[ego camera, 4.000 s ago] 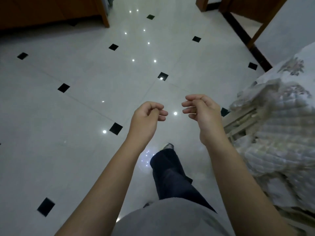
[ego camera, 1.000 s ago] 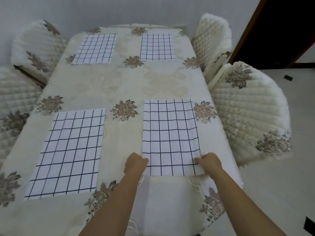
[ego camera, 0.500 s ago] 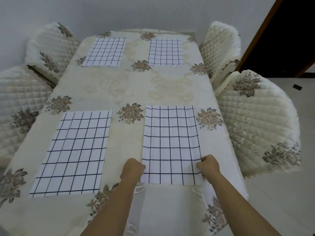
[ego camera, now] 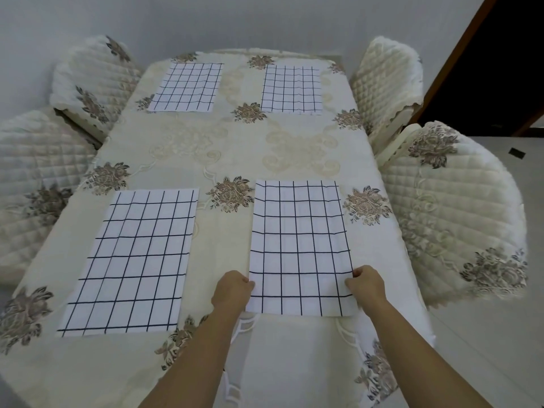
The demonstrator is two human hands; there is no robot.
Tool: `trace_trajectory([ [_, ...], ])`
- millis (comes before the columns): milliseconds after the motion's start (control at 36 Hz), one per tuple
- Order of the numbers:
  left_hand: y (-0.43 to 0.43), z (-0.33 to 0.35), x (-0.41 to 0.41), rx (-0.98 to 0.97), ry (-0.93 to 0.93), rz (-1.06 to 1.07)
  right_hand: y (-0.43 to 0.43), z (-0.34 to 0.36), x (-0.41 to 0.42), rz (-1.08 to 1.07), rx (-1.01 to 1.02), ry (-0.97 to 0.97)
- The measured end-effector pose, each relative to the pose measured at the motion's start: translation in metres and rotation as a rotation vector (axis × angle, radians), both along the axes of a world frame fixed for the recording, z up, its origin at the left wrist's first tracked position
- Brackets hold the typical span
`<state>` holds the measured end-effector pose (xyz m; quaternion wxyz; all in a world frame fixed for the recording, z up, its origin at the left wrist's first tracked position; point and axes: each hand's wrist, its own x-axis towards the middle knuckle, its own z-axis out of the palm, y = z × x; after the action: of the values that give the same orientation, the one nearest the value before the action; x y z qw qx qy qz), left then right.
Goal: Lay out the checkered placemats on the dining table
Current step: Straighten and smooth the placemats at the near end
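Both forearms reach forward from the bottom edge, roughly parallel, wrists straight, backs of hands up. Left hand (ego camera: 232,291) sits at the left edge of the near-right placemat (ego camera: 298,245), near its close corner; fingers (ego camera: 245,280) curled in, pinching the mat edge. Right hand (ego camera: 365,284) mirrors it on the right edge; fingers (ego camera: 357,273) curled shut on the cloth. Thumbs mostly hidden, so actual pinch contact is partly inferred from the edge disappearing under the knuckles.

Mat spans between the two sets of fingers and runs away from them, lying flat on the tabletop (ego camera: 229,148), long side pointing away. Its near edge lies just behind the knuckles, toward the wrists.

Near-left placemat (ego camera: 129,260): left of the left fingers, apart from them, flat, slightly skewed. Far-left placemat (ego camera: 187,86) and far-right placemat (ego camera: 291,89): well beyond the fingers at the far end, flat.

Tabletop is covered in a cream floral cloth. Quilted chairs (ego camera: 453,207) flank both sides, the closest to the right of the right fingers.
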<state>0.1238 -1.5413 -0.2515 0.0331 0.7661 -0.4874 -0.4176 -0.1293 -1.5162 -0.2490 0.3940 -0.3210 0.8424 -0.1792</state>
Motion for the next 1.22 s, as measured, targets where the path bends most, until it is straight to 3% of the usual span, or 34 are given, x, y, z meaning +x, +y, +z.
trace_trajectory([
  [1222,-0.053,0.005,-0.018,-0.138,0.03,0.046,-0.054,0.005,-0.01,-0.045,-0.094,0.021],
])
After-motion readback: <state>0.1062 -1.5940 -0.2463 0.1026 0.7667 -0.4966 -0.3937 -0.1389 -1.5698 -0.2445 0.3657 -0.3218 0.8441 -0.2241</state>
